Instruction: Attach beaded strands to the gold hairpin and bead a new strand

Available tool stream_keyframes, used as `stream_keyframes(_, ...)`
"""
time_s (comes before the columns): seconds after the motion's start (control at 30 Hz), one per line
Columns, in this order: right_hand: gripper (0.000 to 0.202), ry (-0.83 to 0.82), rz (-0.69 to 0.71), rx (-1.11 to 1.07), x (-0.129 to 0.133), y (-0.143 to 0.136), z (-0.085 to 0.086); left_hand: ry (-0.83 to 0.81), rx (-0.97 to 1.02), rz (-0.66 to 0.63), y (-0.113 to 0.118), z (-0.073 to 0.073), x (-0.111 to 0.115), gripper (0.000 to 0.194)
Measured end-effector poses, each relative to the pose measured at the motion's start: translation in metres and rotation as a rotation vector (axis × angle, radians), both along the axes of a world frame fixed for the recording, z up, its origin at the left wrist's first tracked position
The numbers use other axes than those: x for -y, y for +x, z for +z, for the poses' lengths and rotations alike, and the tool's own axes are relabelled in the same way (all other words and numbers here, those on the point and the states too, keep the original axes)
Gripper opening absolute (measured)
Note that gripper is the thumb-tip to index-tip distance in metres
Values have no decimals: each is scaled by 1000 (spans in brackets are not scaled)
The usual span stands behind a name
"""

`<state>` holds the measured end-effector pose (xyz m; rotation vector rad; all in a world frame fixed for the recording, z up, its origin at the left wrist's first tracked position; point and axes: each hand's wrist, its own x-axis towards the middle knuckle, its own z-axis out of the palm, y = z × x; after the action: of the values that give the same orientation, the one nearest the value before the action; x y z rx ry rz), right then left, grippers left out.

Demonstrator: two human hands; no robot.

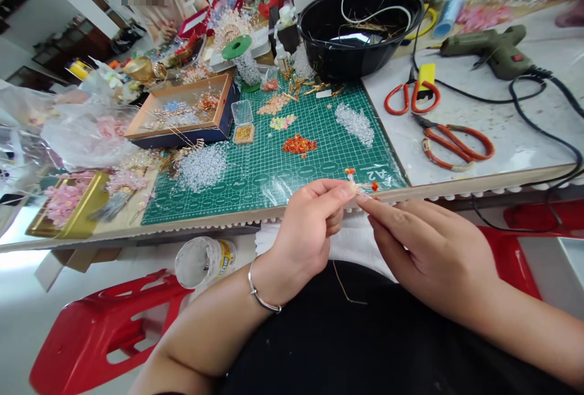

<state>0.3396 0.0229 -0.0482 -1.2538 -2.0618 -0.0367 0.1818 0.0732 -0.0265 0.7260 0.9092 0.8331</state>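
My left hand (314, 221) is closed in a pinch at the front edge of the table, gripping a small beaded wire sprig (351, 176) with orange and clear beads. The fingertips of my right hand (424, 243) meet it from the other side, pinched on the same sprig. A thin loose wire (342, 282) hangs below my left hand and bends near its end. Just beyond my hands lies a green cutting mat (269, 185). On it are a heap of orange beads (298, 145), clear beads (354, 124) and a larger clear bead pile (201, 167).
Red-handled pliers (458, 145), red-handled scissors (413, 95) and a glue gun (488, 51) with its cord lie at right. Behind stands a black basin (356, 57). An open box (182, 130) sits at left. A red stool (104, 322) is below. Another person (168, 5) sits across.
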Motion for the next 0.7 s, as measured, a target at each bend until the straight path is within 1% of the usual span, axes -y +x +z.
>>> stream_keyframes(0.2,47,72,-54,147,-5,11,-10,-35,-12,-26,0,-1,-1,19)
stream_keyframes(0.33,42,85,-57,165,-7,21,-13,-54,-20,-63,-2,-2,-1,20)
stream_keyframes(0.43,40,77,-27,187,-7,27,-12,-61,-20,-74,-2,-2,-2,19)
stream_keyframes(0.6,46,47,38,80,-7,34,-15,-115,34,-155,-3,0,-3,16)
stream_keyframes(0.7,42,8,81,-42,-12,37,-17,-173,113,-225,-5,-2,-3,17)
